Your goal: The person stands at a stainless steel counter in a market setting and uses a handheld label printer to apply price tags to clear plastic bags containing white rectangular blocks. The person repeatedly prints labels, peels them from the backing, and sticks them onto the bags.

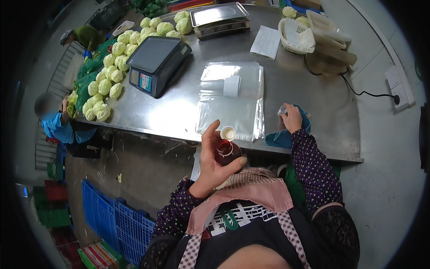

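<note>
My left hand (214, 167) is wrapped round a small bottle (228, 154) of dark red liquid, held in front of my apron near the table's front edge. Its white cap (227, 133) is up, beside the open mouth. My right hand (292, 118) is closed at a small see-through container (282, 115), partly hidden by the fingers. Under and beside that hand lies a crumpled blue cloth (280, 139) at the table's edge. Between the hands and farther back, a stack of clear plastic bags (210, 112) lies flat, with a small white card (231, 85) on top.
On the steel table (172, 112) stand a dark scale (154, 58) and a second scale (219, 20). Cabbages (105, 85) line the left side. White baskets (298, 38) and a paper sheet (265, 41) lie at the right. Two people work at the far left. Blue pallets (116, 219) stand below left.
</note>
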`<state>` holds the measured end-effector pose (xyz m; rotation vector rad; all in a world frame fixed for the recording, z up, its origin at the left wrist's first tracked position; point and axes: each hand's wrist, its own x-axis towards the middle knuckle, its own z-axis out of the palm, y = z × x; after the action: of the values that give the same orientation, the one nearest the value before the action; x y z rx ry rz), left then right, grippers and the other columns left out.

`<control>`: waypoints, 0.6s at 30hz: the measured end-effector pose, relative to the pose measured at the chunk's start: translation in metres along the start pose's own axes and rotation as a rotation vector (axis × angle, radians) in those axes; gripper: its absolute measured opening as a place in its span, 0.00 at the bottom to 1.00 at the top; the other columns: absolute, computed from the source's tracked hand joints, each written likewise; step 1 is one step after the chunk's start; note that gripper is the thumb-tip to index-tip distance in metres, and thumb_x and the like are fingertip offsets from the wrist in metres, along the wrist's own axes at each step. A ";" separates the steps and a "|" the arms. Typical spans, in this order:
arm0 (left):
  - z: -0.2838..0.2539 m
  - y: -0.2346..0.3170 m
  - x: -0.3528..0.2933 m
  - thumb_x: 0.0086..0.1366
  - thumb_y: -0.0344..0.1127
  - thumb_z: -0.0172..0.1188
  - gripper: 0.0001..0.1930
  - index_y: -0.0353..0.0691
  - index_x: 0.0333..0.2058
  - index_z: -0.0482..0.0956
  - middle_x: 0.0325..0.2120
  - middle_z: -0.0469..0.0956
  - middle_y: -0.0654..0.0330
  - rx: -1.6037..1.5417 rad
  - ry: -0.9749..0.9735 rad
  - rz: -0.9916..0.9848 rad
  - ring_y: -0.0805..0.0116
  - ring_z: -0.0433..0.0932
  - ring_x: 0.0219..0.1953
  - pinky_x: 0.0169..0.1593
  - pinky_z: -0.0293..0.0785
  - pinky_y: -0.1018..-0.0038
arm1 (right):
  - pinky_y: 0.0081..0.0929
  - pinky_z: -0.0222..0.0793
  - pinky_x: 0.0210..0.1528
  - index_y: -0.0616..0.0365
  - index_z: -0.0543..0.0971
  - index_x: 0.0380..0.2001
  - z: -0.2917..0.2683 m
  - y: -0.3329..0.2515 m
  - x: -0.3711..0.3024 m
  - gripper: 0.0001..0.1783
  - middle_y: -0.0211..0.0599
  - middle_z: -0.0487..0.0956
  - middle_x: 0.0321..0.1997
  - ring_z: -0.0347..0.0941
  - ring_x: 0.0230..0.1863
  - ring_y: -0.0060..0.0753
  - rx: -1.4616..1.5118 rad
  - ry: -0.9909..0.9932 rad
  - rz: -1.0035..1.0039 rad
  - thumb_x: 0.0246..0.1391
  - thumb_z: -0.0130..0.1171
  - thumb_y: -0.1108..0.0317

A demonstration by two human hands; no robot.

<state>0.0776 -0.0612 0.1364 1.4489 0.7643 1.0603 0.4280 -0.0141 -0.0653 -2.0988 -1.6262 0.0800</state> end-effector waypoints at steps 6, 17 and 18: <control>-0.001 -0.018 -0.033 0.42 0.38 0.81 0.56 0.35 0.67 0.56 0.52 0.69 0.59 -0.019 -0.031 -0.182 0.71 0.71 0.50 0.56 0.68 0.75 | 0.25 0.75 0.41 0.63 0.75 0.47 -0.048 -0.097 -0.030 0.21 0.40 0.79 0.42 0.78 0.37 0.29 0.756 -0.164 0.041 0.51 0.67 0.70; -0.013 -0.042 -0.063 0.53 0.33 0.66 0.41 0.36 0.64 0.57 0.53 0.67 0.55 -0.368 -0.148 -0.181 0.67 0.68 0.57 0.62 0.63 0.69 | 0.23 0.75 0.47 0.59 0.66 0.51 -0.105 -0.195 -0.124 0.24 0.35 0.77 0.47 0.78 0.46 0.24 1.348 -0.594 0.081 0.54 0.63 0.78; -0.013 -0.043 -0.065 0.53 0.32 0.63 0.42 0.36 0.66 0.52 0.57 0.64 0.53 -0.416 -0.173 -0.216 0.64 0.65 0.61 0.64 0.60 0.67 | 0.23 0.75 0.47 0.59 0.66 0.51 -0.105 -0.195 -0.128 0.23 0.35 0.77 0.47 0.78 0.46 0.25 1.356 -0.555 0.098 0.54 0.62 0.78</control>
<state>0.0448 -0.1079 0.0816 1.0596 0.5237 0.8546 0.2501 -0.1333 0.0750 -1.0631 -1.0867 1.4366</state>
